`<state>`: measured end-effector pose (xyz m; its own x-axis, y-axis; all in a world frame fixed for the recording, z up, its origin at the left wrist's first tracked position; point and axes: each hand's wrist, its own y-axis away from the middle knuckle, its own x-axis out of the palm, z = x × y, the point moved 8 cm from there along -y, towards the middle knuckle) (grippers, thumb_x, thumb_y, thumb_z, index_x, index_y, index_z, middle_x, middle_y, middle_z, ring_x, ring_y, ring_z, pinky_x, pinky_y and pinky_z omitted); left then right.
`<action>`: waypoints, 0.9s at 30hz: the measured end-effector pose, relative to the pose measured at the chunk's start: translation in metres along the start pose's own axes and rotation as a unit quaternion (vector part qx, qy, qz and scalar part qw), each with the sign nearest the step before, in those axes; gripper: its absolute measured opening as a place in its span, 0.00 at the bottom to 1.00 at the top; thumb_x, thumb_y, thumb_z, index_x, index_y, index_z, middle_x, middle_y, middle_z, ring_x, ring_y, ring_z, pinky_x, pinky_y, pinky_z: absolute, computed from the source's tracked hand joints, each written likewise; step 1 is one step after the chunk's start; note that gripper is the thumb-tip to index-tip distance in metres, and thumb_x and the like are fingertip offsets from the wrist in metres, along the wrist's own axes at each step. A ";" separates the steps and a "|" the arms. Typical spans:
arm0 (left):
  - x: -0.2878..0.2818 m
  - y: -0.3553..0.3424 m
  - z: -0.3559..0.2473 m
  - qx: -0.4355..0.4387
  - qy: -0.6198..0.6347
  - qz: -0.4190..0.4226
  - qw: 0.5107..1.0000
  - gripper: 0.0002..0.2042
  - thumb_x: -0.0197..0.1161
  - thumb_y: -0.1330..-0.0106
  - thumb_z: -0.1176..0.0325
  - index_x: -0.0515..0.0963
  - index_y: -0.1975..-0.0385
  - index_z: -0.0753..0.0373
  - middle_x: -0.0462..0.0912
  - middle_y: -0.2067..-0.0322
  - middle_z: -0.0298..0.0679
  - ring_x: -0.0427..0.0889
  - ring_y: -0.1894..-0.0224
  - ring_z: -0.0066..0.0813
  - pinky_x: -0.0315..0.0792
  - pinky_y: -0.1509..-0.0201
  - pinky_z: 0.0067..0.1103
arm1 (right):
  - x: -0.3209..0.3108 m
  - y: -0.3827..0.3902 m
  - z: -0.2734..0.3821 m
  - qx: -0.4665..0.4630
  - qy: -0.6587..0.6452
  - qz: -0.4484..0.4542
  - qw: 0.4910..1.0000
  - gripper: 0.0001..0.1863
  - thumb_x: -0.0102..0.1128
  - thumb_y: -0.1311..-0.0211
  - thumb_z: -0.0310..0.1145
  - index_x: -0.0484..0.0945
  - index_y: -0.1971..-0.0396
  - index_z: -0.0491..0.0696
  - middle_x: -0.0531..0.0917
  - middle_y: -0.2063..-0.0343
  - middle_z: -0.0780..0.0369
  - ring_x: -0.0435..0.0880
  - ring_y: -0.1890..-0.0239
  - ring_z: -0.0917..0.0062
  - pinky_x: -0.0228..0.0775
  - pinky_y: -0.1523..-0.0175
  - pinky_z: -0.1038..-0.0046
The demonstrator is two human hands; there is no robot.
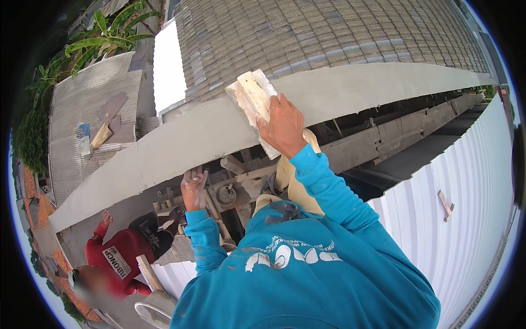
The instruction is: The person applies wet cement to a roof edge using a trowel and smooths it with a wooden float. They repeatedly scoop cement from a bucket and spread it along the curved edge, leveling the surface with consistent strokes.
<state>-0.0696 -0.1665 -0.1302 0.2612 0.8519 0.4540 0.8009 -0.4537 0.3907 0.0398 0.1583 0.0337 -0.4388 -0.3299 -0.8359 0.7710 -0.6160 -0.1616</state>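
Note:
My right hand [283, 125] grips a plastering float [252, 96] with a pale wooden handle. The float's flat, plaster-smeared board lies over the smooth grey plastered band [350, 90] of the wall top, reaching past its near edge. Lower and to the left, my left hand [194, 188] is at the near edge of the same band, its fingers curled; whatever they may hold is hidden. Both arms wear blue sleeves with plaster specks. Beneath my left hand's side, a small round container [226, 194] of grey material rests among planks.
Another person in a red shirt [118, 253] is below left, one hand near the band's edge. A white bucket [155, 308] stands near that person. A tiled roof [329, 35] rises beyond the band. White corrugated sheets [455, 181] lie right. Timber beams [383, 140] cross a dark gap.

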 end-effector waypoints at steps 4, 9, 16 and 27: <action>0.010 0.000 0.003 -0.010 -0.039 -0.021 0.999 0.30 0.57 0.44 0.78 0.60 0.39 0.73 0.65 0.40 0.48 0.61 0.31 0.48 0.59 0.29 0.45 | 0.050 0.015 0.078 -0.089 -0.072 0.107 0.988 0.23 0.68 0.54 0.35 0.72 0.62 0.36 0.75 0.63 0.50 0.79 0.59 0.54 0.75 0.56 0.57; 0.010 0.002 0.002 -0.007 -0.031 -0.036 0.999 0.28 0.56 0.42 0.75 0.62 0.39 0.70 0.71 0.48 0.41 0.63 0.32 0.45 0.60 0.30 0.44 | 0.034 0.020 0.057 -0.100 -0.031 0.115 0.988 0.24 0.67 0.54 0.34 0.70 0.60 0.37 0.74 0.59 0.50 0.76 0.53 0.55 0.73 0.53 0.55; -0.005 0.011 0.011 -0.012 -0.021 0.003 1.000 0.31 0.60 0.43 0.74 0.61 0.38 0.70 0.71 0.47 0.40 0.62 0.32 0.44 0.60 0.30 0.45 | -0.176 0.000 -0.281 0.092 0.247 -0.126 0.956 0.24 0.66 0.48 0.45 0.75 0.61 0.40 0.80 0.61 0.50 0.80 0.58 0.52 0.73 0.53 0.56; 0.004 0.042 0.012 0.001 -0.032 -0.026 0.999 0.37 0.54 0.47 0.82 0.53 0.33 0.75 0.59 0.33 0.47 0.56 0.28 0.45 0.58 0.29 0.45 | -0.068 0.014 -0.094 0.053 0.104 -0.064 0.991 0.21 0.69 0.50 0.42 0.75 0.67 0.40 0.79 0.67 0.50 0.81 0.63 0.52 0.73 0.59 0.55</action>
<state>-0.0285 -0.1789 -0.1216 0.2525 0.8892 0.3815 0.8156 -0.4077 0.4105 0.1239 0.2391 0.0395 -0.4166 -0.0969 -0.9039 0.6577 -0.7185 -0.2261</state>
